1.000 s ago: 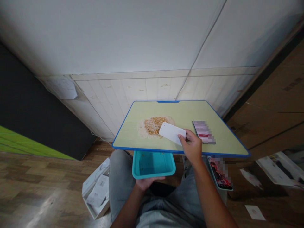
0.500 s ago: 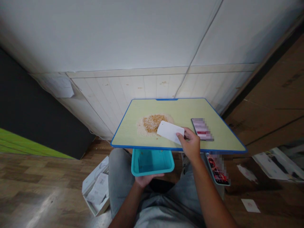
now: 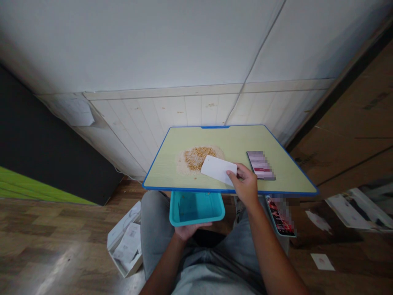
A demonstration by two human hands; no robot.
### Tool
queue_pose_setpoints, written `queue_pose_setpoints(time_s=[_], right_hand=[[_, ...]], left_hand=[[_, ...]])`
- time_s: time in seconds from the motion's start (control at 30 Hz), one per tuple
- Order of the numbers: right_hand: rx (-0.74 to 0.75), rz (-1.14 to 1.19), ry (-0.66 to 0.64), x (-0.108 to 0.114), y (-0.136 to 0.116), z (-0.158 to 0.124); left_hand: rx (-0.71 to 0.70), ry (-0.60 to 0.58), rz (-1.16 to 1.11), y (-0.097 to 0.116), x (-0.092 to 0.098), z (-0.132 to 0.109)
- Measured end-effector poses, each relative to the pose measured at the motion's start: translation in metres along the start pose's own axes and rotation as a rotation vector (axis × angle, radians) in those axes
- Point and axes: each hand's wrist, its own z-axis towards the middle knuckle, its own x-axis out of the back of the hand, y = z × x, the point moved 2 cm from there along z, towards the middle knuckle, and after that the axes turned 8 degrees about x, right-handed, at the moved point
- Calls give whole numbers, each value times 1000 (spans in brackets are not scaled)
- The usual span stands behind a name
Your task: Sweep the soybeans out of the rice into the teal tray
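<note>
— One loose, round tan bean (image 3: 195,178) has rolled leftward since the earlier frame, away from the thin white round-cornered card (image 3: 216,168).

— And who has the card?

— Right hand (image 3: 246,184). Its grip is pinching the card's right end, thumb on top, fingers underneath.

— Where does the card's other end lie?

— Over the near right side of a low heap of golden beans and pale grains (image 3: 199,153), left of middle on the yellow-green, blue-edged table (image 3: 239,137). I can't tell whether it presses on them.

— Left hand (image 3: 186,232)?

— Beneath a teal rectangular bin (image 3: 196,223), bearing it at the table's near edge. Most fingers are hidden, so I can't tell how far that grip is closed.

— Farther out?

— A dark-edged flat phone (image 3: 260,166) lies towards the table's right edge; another, teal-edged phone (image 3: 281,219) sits below the near edge.
</note>
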Motion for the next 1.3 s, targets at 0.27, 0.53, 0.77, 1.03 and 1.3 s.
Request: queue_pose_setpoints(time_s=[0.27, 0.53, 0.77, 1.03, 1.3], right_hand=[[-13, 5, 1, -2, 2, 0], [12, -3, -25, -3, 0, 1], [6, 19, -27, -4, 0, 2], [-1, 31, -40, -3, 4, 1], [32, 31, -58, -3, 5, 0]], left_hand=[[3, 104, 27, 2, -11, 3], [16, 469, 58, 3, -16, 3], [0, 486, 55, 2, -17, 4], [-9, 304, 21, 2, -6, 1], [-1, -3, -73, 3, 3, -1]])
